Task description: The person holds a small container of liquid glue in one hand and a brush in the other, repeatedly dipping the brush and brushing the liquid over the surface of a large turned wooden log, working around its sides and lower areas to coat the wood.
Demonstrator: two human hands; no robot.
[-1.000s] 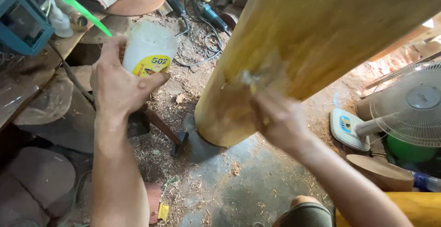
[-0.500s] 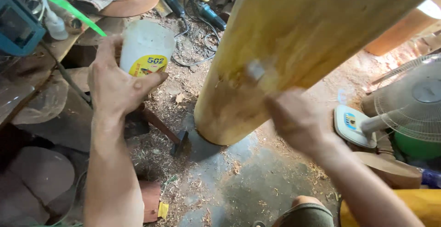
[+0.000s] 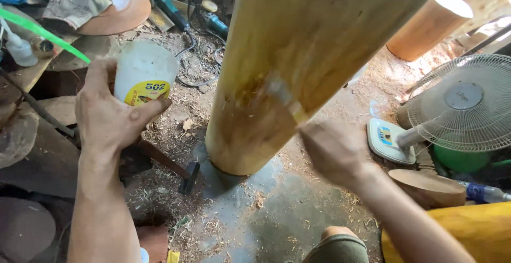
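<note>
A thick yellow wooden log (image 3: 303, 39) leans up from the floor through the middle of the view. My right hand (image 3: 335, 154) grips a small brush (image 3: 282, 97) whose pale bristles lie against the log's lower side, where the wood looks wet and darker. The hand is blurred. My left hand (image 3: 109, 119) holds up a white plastic bottle (image 3: 143, 77) with a yellow label, left of the log and clear of it.
A white standing fan (image 3: 463, 103) is at the right, beside a green tub and round wood slabs. A hammer (image 3: 178, 170) lies on the sawdust floor by the log's foot. Power tools and cables lie behind. A cluttered bench stands at the left.
The right hand has shifted the brush along the log's lower side, and the wet patch has spread. The view has swung left and up. The left hand still holds the bottle.
</note>
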